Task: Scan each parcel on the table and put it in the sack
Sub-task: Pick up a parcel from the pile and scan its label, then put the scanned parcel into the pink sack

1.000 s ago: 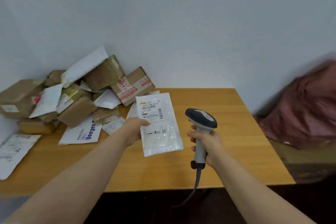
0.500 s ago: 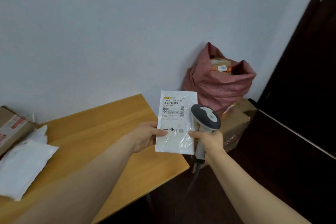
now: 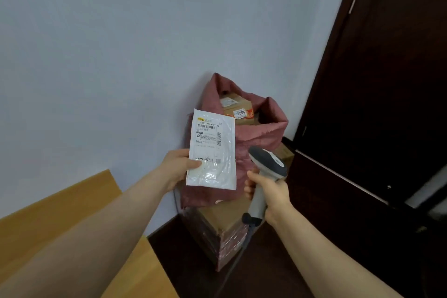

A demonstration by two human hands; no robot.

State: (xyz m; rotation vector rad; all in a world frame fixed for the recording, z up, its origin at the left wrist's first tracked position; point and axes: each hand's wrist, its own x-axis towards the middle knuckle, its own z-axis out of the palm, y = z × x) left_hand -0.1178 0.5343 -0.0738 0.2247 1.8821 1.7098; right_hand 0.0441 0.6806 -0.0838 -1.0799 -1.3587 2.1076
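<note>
Parcel [image 3: 212, 152] raised before sack [image 3: 266, 133] | left grip [image 3: 177, 168] pinches it | right grip [image 3: 268, 191] clasps scanner [image 3: 268, 162]

open sack mouth [image 3: 262, 126], boxes [image 3: 238, 107] inside

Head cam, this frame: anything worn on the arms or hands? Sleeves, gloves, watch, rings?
Nothing worn that shows. The left hand and right hand are bare, no gloves, and no rings are visible on the fingers in view. The left forearm and right forearm are bare up to the frame edge: no sleeve, watch, band or marking.
</note>
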